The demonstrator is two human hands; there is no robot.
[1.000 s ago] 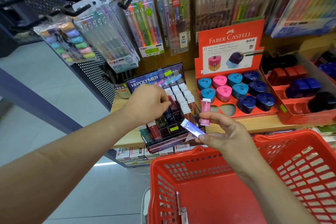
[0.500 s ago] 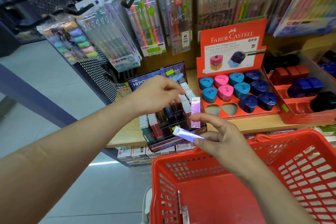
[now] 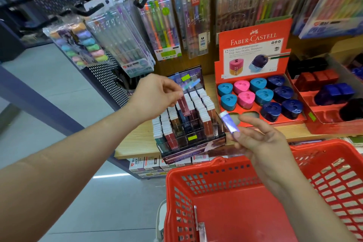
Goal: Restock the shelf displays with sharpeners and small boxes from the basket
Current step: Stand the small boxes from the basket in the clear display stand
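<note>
Left hand (image 3: 155, 94) pinches dark-red box (image 3: 183, 104) standing in display rack (image 3: 196, 144) at shelf (image 3: 133, 142) front edge, while right hand (image 3: 261, 139) pinches purple box (image 3: 230, 123) above basket (image 3: 216, 165) far rim.

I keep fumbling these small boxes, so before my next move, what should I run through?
1. Left hand pinches the dark red box: ok, fingertips hold its top end.
2. That box seated in the rack: not ok, it stands above its neighbours.
3. Right hand holds the purple box securely: ok, pinched at its lower end.
4. Free slot for the purple box: cannot tell, the rows look packed.
5. More stock in the basket: cannot tell, the right arm hides part of its floor.
</note>
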